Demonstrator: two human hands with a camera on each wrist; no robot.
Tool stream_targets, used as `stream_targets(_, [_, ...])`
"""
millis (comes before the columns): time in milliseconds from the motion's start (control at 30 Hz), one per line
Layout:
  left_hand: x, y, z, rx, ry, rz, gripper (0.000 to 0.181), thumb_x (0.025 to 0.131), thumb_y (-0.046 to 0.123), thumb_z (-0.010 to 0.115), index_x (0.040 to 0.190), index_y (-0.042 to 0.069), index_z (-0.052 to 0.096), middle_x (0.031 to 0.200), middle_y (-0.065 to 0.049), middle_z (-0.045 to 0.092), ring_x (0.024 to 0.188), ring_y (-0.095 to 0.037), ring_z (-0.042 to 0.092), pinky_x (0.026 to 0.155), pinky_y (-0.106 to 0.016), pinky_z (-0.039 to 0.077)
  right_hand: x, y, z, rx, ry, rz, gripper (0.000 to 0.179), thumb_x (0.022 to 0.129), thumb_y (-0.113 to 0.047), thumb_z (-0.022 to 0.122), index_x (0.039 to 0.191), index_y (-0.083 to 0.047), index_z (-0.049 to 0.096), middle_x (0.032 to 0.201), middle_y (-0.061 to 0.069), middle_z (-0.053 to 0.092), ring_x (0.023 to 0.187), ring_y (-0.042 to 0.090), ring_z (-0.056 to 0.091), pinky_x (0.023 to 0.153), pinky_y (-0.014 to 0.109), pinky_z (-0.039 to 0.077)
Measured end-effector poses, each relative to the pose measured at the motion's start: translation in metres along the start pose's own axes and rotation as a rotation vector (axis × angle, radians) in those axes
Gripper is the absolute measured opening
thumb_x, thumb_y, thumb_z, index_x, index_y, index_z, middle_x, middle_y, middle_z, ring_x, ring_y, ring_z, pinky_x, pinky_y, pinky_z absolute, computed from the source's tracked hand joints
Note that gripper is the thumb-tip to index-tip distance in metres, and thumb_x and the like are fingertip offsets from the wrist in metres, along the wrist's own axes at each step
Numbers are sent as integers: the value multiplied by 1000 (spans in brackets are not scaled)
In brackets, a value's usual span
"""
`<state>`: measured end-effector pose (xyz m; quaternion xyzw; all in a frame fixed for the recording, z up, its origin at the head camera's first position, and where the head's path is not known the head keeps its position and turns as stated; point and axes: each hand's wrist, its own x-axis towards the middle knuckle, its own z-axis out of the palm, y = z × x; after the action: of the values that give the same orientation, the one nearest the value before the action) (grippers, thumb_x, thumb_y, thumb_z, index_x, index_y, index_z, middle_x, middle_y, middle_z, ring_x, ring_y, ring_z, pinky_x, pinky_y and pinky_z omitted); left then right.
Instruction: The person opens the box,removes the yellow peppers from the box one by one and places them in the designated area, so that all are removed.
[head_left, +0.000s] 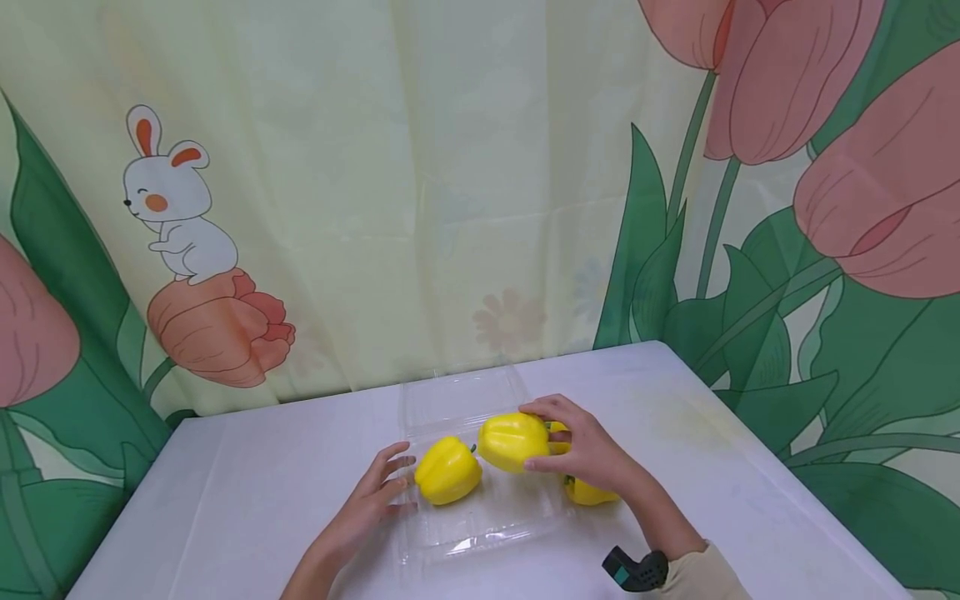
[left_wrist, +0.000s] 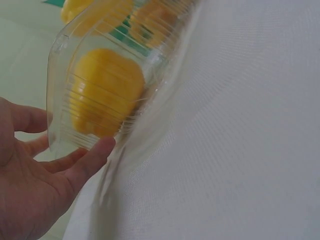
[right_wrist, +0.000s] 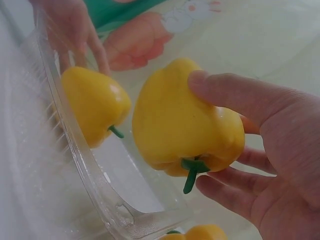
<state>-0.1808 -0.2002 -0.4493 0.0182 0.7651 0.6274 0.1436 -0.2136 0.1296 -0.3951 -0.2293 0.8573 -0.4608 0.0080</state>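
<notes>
My right hand (head_left: 588, 446) grips a yellow bell pepper (head_left: 512, 442) between thumb and fingers, raised over the clear plastic container (head_left: 510, 508). In the right wrist view, that pepper's green stem (right_wrist: 191, 180) points downward. Another yellow bell pepper (head_left: 447, 472) lies inside the container at its left end. My left hand (head_left: 363, 504) is at the container's left side, fingers spread and loosely bent. From the left wrist, its thumb and fingers appear to touch the ribbed plastic wall (left_wrist: 65, 117).
To the right of the container are more yellow bell peppers (head_left: 588, 492), partly hidden by my right hand. The container's clear lid (head_left: 465, 396) lies folded back towards the curtain (head_left: 337, 208). A white cloth (head_left: 262, 492) covers the table.
</notes>
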Motion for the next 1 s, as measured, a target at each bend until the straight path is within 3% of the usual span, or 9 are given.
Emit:
stream_targets(100, [1,0,0,0,-8,10,53,101,24,46,150,20,24,154,-22,28,133,-43,40,95,-48,53,0,0,-1,-6,5,4,65,73,-35,83,131,-26,56,132,0,52,120,24,55,93,34,55])
stream_targets(700, [1,-2,1,-4,-5,13,54,101,27,47,150,20,25,153,-22,29,133,-42,41,95,-48,53,-2,0,-9,-20,27,13,66,73,-34,83,132,-21,56,132,0,52,119,24,54,94,36,54])
stream_targets(1000, [1,-3,0,0,-6,20,54,101,26,47,149,19,24,153,-22,29,133,-43,39,95,-47,53,-1,2,-10,-14,29,-4,63,76,-31,82,132,-20,56,132,5,52,120,28,54,94,37,54])
